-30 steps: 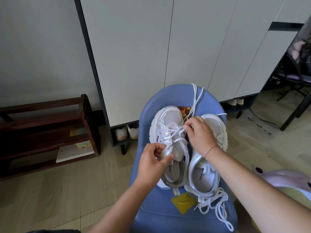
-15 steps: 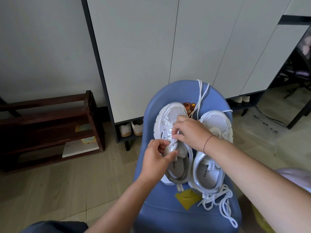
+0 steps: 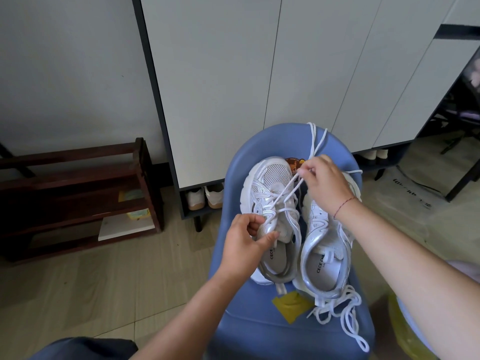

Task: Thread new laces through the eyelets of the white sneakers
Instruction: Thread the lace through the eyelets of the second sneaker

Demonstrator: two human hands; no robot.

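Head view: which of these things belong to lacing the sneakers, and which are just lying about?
In the job: sneaker being laced, held by the left hand; lace pinched by the right hand; second sneaker; loose lace by its heel.
Lying about: wooden shoe rack; shoes under the cabinet; yellow scrap on the blue chair.

Wht cabinet (image 3: 220,74), dk wood rack (image 3: 78,178).

Home entryway: shoe cabinet (image 3: 259,74), wooden shoe rack (image 3: 78,193).
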